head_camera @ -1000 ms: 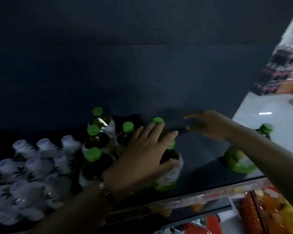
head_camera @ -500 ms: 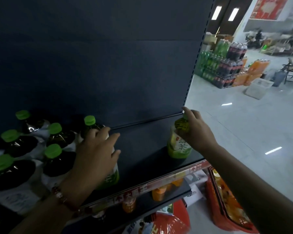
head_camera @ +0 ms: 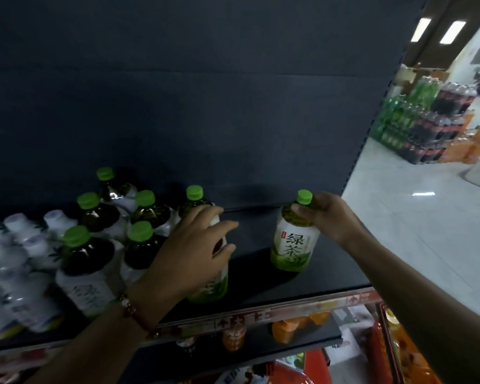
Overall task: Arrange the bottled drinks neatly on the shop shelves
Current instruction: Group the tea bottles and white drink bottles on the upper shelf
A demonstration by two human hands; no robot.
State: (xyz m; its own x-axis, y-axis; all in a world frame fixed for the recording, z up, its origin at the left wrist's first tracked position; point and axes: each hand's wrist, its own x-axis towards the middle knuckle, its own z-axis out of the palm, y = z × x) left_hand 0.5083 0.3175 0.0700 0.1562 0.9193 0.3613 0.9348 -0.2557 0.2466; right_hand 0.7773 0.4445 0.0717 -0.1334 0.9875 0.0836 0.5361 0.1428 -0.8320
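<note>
Head view showed the change: half a second before, the right hand (head_camera: 330, 217) had covered the cap of the lone green tea bottle (head_camera: 293, 239) at the shelf's right end; now it pinched the neck, cap exposed, with the bottle upright on the shelf (head_camera: 261, 281), apart from the group. The left hand (head_camera: 194, 253) kept its fingers curled round the front bottle (head_camera: 214, 284) beside the green-capped cluster (head_camera: 139, 231). Judging by that, the lone bottle was about to join the row. The bottles were smooth clear plastic with ribbed caps and glossy labels; the white-capped bottles (head_camera: 20, 245) looked opaque; the shelf was dark matt metal.
</note>
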